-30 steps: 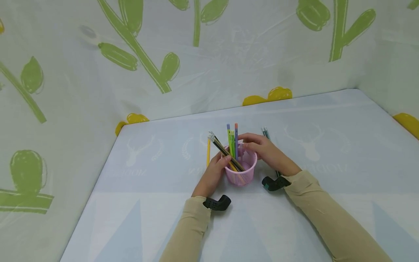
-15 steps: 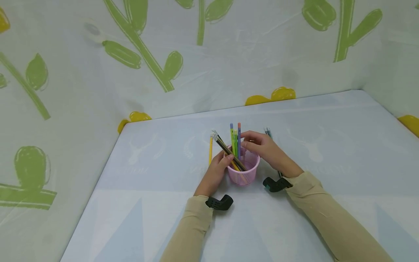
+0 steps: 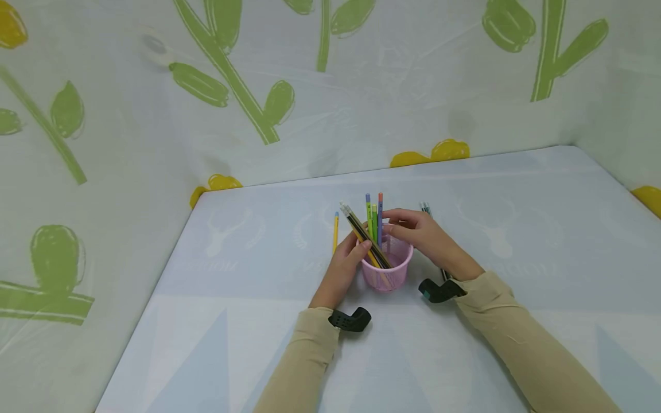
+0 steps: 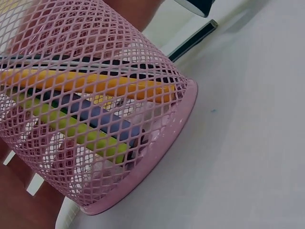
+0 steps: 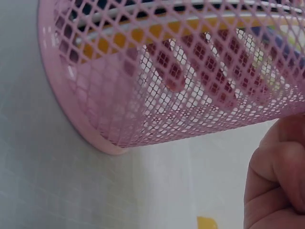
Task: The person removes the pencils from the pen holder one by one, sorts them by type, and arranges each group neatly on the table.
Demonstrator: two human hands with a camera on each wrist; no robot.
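A pink mesh pencil cup (image 3: 386, 280) stands on the table between both hands. Around its left side curls my left hand (image 3: 341, 272), the thumb over the rim beside the pencils; its fingers show through the mesh in the right wrist view. Black-striped pencils (image 3: 355, 222) lean left inside, with a yellow-orange pencil (image 4: 119, 86) by them. More upright stand a lime pencil (image 3: 369, 212), a green one and a blue-purple pencil (image 3: 380, 215). My right hand (image 3: 427, 238) holds the cup's far right rim between thumb and index finger, close to the blue-purple pencil.
A yellow pencil (image 3: 335, 229) with a blue end lies on the table left of the cup. Dark pencils (image 3: 426, 208) lie at the right, partly under the right forearm. Behind the table (image 3: 268, 229) rises a leaf-printed wall covering (image 3: 361, 103).
The head view has shifted slightly, so everything sits a little further right. The black-striped pencils lean a touch more upright. Both hands keep their places at the cup.
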